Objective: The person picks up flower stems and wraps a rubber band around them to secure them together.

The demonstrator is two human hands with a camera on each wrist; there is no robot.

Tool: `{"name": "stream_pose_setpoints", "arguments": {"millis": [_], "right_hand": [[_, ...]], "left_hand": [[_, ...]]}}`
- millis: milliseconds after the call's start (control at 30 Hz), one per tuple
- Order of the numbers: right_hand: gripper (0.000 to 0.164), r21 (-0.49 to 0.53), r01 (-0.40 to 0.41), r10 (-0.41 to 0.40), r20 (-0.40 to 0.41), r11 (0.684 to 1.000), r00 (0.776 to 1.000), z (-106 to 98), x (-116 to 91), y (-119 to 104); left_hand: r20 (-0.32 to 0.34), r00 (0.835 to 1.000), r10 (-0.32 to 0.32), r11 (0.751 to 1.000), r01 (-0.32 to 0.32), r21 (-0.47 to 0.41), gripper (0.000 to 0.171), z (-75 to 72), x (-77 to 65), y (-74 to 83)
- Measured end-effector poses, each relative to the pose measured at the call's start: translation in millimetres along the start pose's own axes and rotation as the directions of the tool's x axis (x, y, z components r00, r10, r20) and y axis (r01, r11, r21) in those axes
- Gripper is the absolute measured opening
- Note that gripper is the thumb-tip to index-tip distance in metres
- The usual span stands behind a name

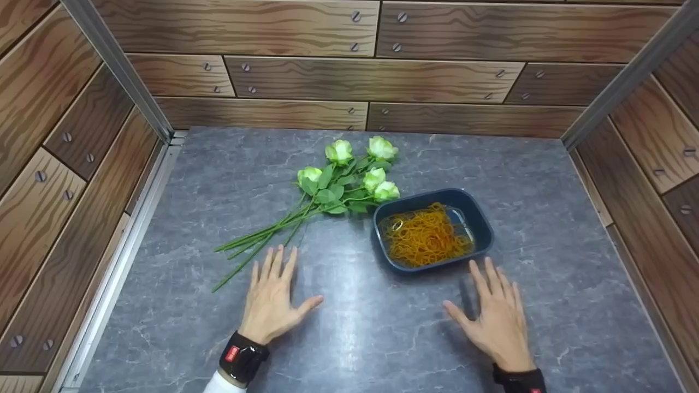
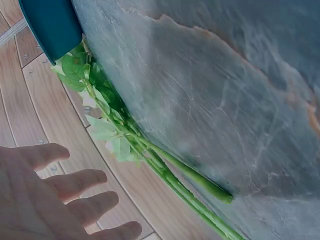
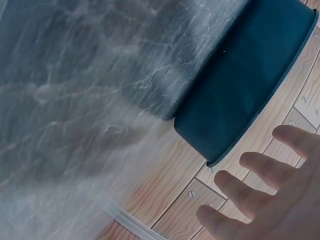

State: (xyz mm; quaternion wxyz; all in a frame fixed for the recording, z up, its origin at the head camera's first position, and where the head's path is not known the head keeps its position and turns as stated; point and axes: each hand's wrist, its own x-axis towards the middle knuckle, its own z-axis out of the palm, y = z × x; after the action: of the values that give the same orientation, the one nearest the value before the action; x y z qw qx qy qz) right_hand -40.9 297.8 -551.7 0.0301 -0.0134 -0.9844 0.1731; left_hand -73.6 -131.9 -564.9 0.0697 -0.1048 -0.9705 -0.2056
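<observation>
My left hand [image 1: 271, 303] is held out palm down with the thumb spread, its fingertips near the cut ends of the rose stems [image 1: 262, 234]. Several white-green roses [image 1: 338, 153] lie in a loose bunch on the table, blooms toward the back. My right hand [image 1: 498, 322] is likewise spread and holds nothing, its fingertips just short of the near right corner of a dark blue plastic container [image 1: 480, 229]. A heap of orange-yellow rubber bands [image 1: 423, 237] lies inside it. In the right wrist view, the container's side [image 3: 240, 85] stands beyond the extended fingers.
The grey marbled table [image 1: 360, 338] carries the flowers and container. Wood-patterned panels [image 1: 306, 76] close off the back, left and right. Metal rails [image 1: 120, 71] run up the two back corners. A black band [image 1: 243, 357] is worn on each wrist.
</observation>
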Motion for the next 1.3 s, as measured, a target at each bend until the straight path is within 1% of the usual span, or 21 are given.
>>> {"name": "stream_pose_setpoints", "arguments": {"millis": [67,133,233,300,400,467,533,600,667,700,733,800,867,900,933,967,1033,1100,1167,1267,1300], "right_hand": [[0.099,0.005,0.017,-0.017,-0.023,1.0,1.0,0,0,-3],[0.097,0.017,0.052,-0.051,-0.057,0.999,0.997,0,1,-9],[0.095,0.046,0.141,-0.133,-0.147,0.989,0.98,2,4,-23],[0.093,0.073,0.225,-0.204,-0.221,0.972,0.954,3,7,-36],[0.089,0.103,0.349,-0.301,-0.321,0.931,0.898,5,15,-58],[0.086,0.117,0.43,-0.362,-0.369,0.895,0.856,6,22,-75],[0.085,0.127,0.491,-0.41,-0.395,0.862,0.822,7,29,-92],[0.083,0.157,0.538,-0.443,-0.404,0.828,0.8,9,35,-109],[0.081,0.202,0.567,-0.462,-0.397,0.799,0.793,13,41,-127],[0.079,0.239,0.566,-0.46,-0.38,0.789,0.802,15,44,-136],[0.078,0.282,0.554,-0.45,-0.358,0.783,0.818,17,47,-146],[0.075,0.396,0.5,-0.41,-0.294,0.77,0.864,24,52,-162],[0.07,0.518,0.413,-0.356,-0.212,0.749,0.91,32,60,-177],[0.068,0.576,0.361,-0.327,-0.167,0.733,0.93,37,64,-183],[0.066,0.628,0.311,-0.299,-0.129,0.713,0.945,42,68,-189],[0.064,0.677,0.27,-0.279,-0.098,0.685,0.955,48,73,-194],[0.061,0.745,0.197,-0.247,-0.045,0.637,0.968,59,83,-204],[0.059,0.801,0.143,-0.228,-0.009,0.582,0.974,69,91,-212],[0.058,0.837,0.096,-0.207,0.021,0.539,0.978,78,100,-220],[0.056,0.865,0.04,-0.166,0.05,0.5,0.985,89,111,-231],[0.055,0.869,0.023,-0.148,0.058,0.494,0.987,93,116,-234]], "left_hand": [[0.002,1.0,-0.007,1.0,0.007,0.008,0.106,0.6,2.3,-5.3],[0.004,1.0,-0.024,1.0,0.023,0.016,0.105,0.6,5.4,-12.2],[0.013,0.998,-0.056,0.998,0.055,0.029,0.104,-0.1,11.7,-23.8],[0.024,0.997,-0.077,0.997,0.076,0.031,0.104,-1.7,16.8,-30.4],[0.04,0.995,-0.096,0.995,0.095,0.035,0.103,-3.8,25.5,-39.0],[0.053,0.993,-0.105,0.994,0.103,0.039,0.104,-6.0,30.8,-43.6],[0.066,0.991,-0.115,0.993,0.113,0.04,0.104,-7.6,35.6,-47.9],[0.084,0.988,-0.128,0.991,0.125,0.04,0.105,-9.0,39.6,-52.0],[0.105,0.984,-0.145,0.989,0.142,0.04,0.105,-9.8,43.3,-56.3],[0.113,0.982,-0.154,0.988,0.15,0.04,0.105,-9.8,45.0,-58.4],[0.12,0.98,-0.162,0.987,0.158,0.041,0.105,-9.7,46.6,-60.4],[0.125,0.978,-0.169,0.985,0.165,0.04,0.105,-9.5,49.6,-64.3],[0.128,0.977,-0.173,0.985,0.169,0.037,0.104,-8.8,52.6,-68.1],[0.128,0.977,-0.172,0.985,0.169,0.035,0.104,-8.5,54.0,-69.8],[0.131,0.977,-0.17,0.985,0.167,0.032,0.104,-8.3,55.3,-71.4],[0.135,0.976,-0.17,0.985,0.168,0.03,0.104,-8.0,56.5,-73.1],[0.147,0.973,-0.176,0.984,0.175,0.025,0.105,-8.0,58.3,-75.7],[0.157,0.97,-0.184,0.983,0.182,0.026,0.106,-8.3,59.7,-78.0],[0.161,0.968,-0.19,0.982,0.188,0.028,0.107,-8.0,61.1,-80.1],[0.157,0.969,-0.191,0.982,0.189,0.03,0.107,-7.0,63.4,-82.5],[0.155,0.969,-0.19,0.982,0.188,0.029,0.108,-6.6,64.0,-83.0]]}}
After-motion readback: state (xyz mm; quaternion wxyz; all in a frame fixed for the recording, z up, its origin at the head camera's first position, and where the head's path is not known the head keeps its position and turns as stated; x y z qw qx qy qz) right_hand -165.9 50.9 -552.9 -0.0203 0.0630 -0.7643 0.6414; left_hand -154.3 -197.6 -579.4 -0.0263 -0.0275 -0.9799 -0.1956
